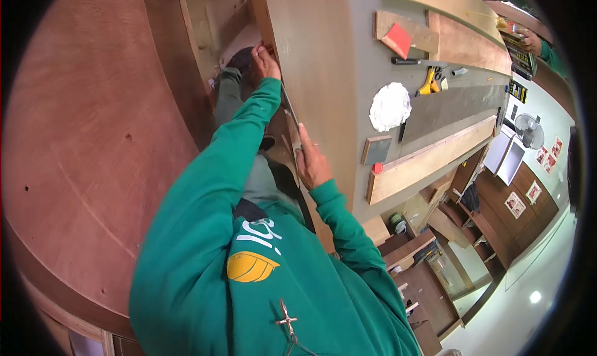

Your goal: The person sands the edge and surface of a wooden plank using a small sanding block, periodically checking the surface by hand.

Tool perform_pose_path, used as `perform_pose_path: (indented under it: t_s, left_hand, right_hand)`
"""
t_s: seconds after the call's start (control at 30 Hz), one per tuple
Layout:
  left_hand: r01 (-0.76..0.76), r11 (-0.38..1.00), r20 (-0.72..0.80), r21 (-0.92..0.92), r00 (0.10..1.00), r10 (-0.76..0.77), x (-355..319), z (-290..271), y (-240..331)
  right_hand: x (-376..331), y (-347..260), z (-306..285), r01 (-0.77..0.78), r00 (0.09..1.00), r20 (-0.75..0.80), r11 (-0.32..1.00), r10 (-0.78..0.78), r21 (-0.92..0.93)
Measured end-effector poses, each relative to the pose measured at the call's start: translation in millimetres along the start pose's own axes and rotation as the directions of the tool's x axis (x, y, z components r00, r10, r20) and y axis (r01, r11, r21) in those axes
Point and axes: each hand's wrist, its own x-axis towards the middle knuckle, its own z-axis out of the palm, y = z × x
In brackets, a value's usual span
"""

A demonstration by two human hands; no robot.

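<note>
Your left hand (266,64), right hand (314,167) apart along board (318,76), grips unclear; likely edge work, next move needs steady pressure.

A wide panel (317,76) borders the left edge of the bench (384,73). Toward the far edge, a folded sheet (397,40) lies on a short board (424,40); a knife (418,62) lies just before them. A round lump (390,106) sits between panel and flat plate (454,112). Along the near edge runs a plank (435,155), a block (377,150) behind its left end.
</note>
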Motion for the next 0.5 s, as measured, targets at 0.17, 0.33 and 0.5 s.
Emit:
perform_pose_path:
  t_s: [0.17, 0.33, 0.5]
  left_hand:
    - [0.008, 0.987, -0.114, 0.158, 0.993, 0.01, 26.0, -42.8, -68.8]
    - [0.059, 0.998, 0.024, -0.012, 0.998, -0.058, -33.4, -20.4, -4.5]
    - [-0.014, 0.99, -0.004, 0.137, 1.0, 0.015, -15.0, -44.2, -75.4]
  right_hand:
    - [13.3, 5.6, 26.4, 0.038, 0.992, 0.125, 0.996, -0.027, -0.083]
    - [-29.5, 18.5, 10.8, -0.057, 0.996, 0.073, 0.998, 0.059, -0.03]
    - [-18.1, 29.4, 37.4, -0.016, 0.996, 0.086, 0.998, 0.021, -0.053]
